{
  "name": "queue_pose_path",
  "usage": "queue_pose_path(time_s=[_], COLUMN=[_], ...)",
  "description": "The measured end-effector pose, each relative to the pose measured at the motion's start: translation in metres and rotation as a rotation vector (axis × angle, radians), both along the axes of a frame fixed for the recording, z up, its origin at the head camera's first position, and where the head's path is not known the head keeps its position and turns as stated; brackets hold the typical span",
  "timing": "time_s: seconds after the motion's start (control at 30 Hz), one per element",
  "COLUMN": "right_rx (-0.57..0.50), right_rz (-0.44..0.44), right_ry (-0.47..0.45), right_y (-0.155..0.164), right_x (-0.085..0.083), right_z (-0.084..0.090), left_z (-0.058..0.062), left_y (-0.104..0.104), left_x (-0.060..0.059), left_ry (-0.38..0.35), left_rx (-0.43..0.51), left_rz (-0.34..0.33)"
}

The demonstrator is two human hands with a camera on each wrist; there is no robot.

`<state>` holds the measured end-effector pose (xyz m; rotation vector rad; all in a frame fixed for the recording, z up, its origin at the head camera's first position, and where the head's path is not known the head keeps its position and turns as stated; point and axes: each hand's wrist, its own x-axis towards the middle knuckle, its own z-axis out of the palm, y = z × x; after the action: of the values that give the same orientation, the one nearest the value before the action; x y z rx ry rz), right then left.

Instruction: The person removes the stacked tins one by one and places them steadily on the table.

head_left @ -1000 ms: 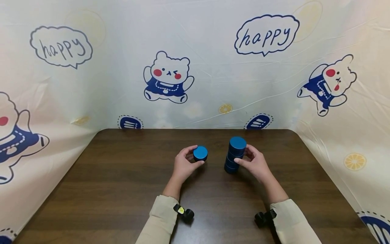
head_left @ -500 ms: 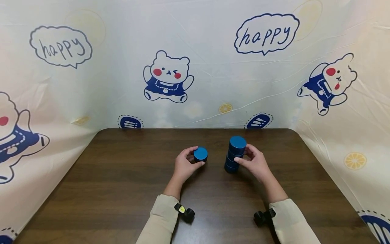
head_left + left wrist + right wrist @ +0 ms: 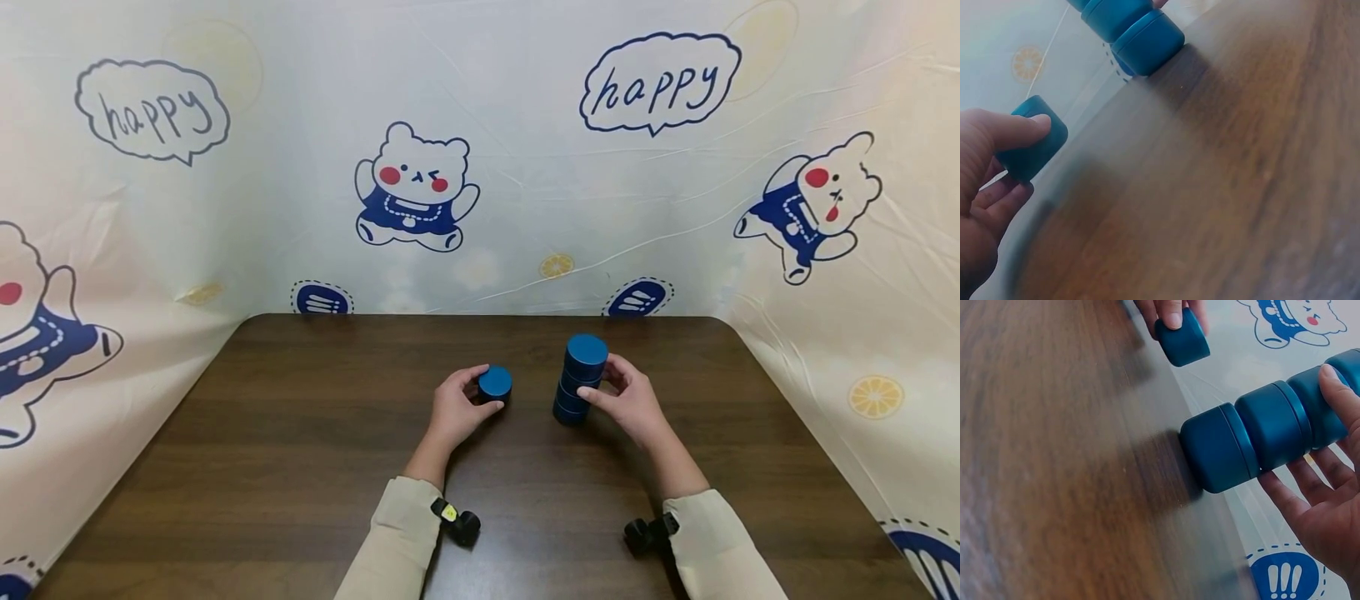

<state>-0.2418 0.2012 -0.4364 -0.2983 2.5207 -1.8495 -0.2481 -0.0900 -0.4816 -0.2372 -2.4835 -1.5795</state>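
Note:
A single blue round puck [image 3: 495, 383] is pinched between the thumb and fingers of my left hand [image 3: 477, 393], low over the dark wooden table [image 3: 300, 450]; I cannot tell whether it touches the wood. In the left wrist view the thumb lies on the puck [image 3: 1038, 140]. To its right stands an upright stack of the same blue pucks [image 3: 579, 379], and my right hand [image 3: 603, 392] holds it from the right side, thumb in front and fingers behind. The right wrist view shows the stack [image 3: 1260, 434] resting on the table with the fingers [image 3: 1335, 387] around its upper pucks.
A cartoon-bear cloth [image 3: 416, 192] walls in the table at the back and both sides. The table's rounded far corners [image 3: 712, 321] meet the cloth. Black wrist cameras [image 3: 459, 523] sit on both sleeves.
My left hand has lowered the single puck a little toward the table. The right hand and the stack have stayed put.

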Motion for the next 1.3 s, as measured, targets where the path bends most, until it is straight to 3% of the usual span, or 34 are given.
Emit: queue_pose_path(time_s=[0.73,1.0,1.3], right_rx=[0.019,0.011,0.017], right_rz=[-0.007,-0.005,-0.002], right_ry=[-0.001,0.012,0.004], right_y=[0.0011,0.0008,0.0017], right_x=[-0.0018,-0.0010,-0.0027], right_z=[-0.0036,-0.0023,-0.0042], left_z=[-0.0057,-0.0033,0.0031], left_y=[0.0022,0.0031,0.0050], left_x=[-0.0008,-0.0001,0.0029], left_ry=[0.032,0.024,0.100], left_rx=[-0.123,-0.048,-0.006], left_rz=[-0.029,-0.036,-0.001])
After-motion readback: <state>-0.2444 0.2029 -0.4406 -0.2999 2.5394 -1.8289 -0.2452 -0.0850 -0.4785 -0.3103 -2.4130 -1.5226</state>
